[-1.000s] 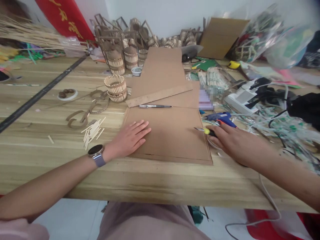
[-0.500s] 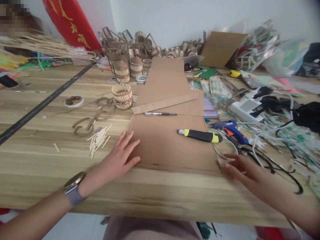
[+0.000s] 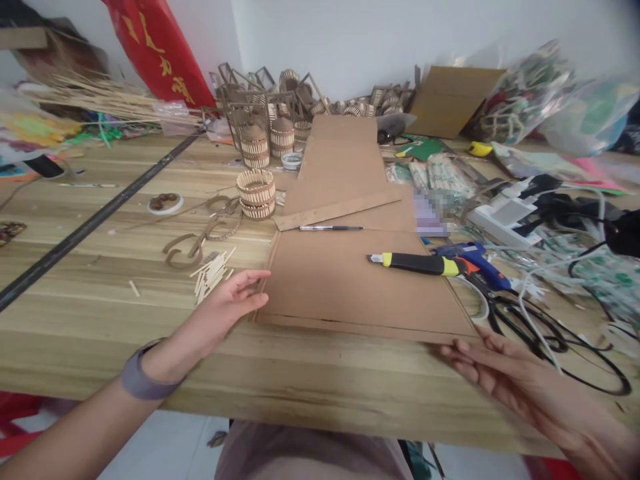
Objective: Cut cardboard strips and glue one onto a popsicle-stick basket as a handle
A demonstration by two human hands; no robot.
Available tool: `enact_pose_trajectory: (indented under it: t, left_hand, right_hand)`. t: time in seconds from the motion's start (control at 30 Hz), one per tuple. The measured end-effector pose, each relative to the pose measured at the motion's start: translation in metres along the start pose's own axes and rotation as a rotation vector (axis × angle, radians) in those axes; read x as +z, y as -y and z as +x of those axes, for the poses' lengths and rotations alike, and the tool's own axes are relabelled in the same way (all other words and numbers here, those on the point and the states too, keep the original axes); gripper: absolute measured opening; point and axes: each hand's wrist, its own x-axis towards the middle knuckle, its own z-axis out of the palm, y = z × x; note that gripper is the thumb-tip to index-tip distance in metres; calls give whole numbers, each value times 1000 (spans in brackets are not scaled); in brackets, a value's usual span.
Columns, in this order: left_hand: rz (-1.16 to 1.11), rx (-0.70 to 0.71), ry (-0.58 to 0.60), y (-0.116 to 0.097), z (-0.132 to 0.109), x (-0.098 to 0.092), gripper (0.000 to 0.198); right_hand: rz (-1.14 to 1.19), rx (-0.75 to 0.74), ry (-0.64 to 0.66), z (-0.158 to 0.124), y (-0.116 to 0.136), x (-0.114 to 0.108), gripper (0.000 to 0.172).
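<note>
A flat brown cardboard sheet (image 3: 330, 287) lies before me, its near right corner raised a little off the table. My right hand (image 3: 493, 357) pinches that corner, thumb above and fingers underneath. At the sheet's left edge, my left hand (image 3: 237, 297) is open, thumb and fingers apart around the edge; whether it touches is hard to tell. On the cardboard rest a black and yellow utility knife (image 3: 417, 263), its blade tip showing at the left, a pen (image 3: 330, 228) and a narrow cardboard strip (image 3: 340, 210).
Thin wooden sticks (image 3: 213, 275) and a small slatted basket (image 3: 256, 193) sit left of the cardboard. To the right are a blue glue gun (image 3: 475, 260), black scissors (image 3: 530, 327), a tape roll (image 3: 475, 297) and a white power strip (image 3: 505, 217). More baskets stand behind.
My right hand has taken hold of the near right corner and raised it. My left hand has drawn back from the cardboard's surface to its left edge. The knife has shifted with the sheet.
</note>
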Motion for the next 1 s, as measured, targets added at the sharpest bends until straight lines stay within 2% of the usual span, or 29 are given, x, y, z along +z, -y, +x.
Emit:
enact_pose_trajectory:
  t: [0.13, 0.27, 0.37, 0.43, 0.57, 0.67, 0.9, 1.0]
  left_hand:
    - [-7, -73, 180, -6, -6, 0, 39]
    - [-8, -48, 192, -2, -8, -1, 53]
    - [143, -20, 183, 5, -11, -2, 62]
    - [309, 34, 133, 11, -14, -2, 63]
    - [616, 285, -4, 21, -18, 0, 54]
    - [761, 419, -96, 24, -19, 2, 47]
    - [1029, 621, -273, 15, -17, 7, 33]
    - [1148, 714, -314, 14, -16, 5, 23]
  right_hand:
    - [-9, -43, 32, 3, -7, 0, 42]
    - [-72, -143, 65, 12, -16, -8, 41]
    - [-157, -275, 112, 18, -22, -10, 36]
    - [-244, -381, 116, 19, -23, -8, 32]
    - [-460, -545, 43, 17, -19, -4, 32]
    - [-573, -626, 34, 18, -17, -8, 30]
    - [-668, -610, -88, 24, -21, -17, 36]
    - [-804, -667, -140, 20, -16, -17, 37]
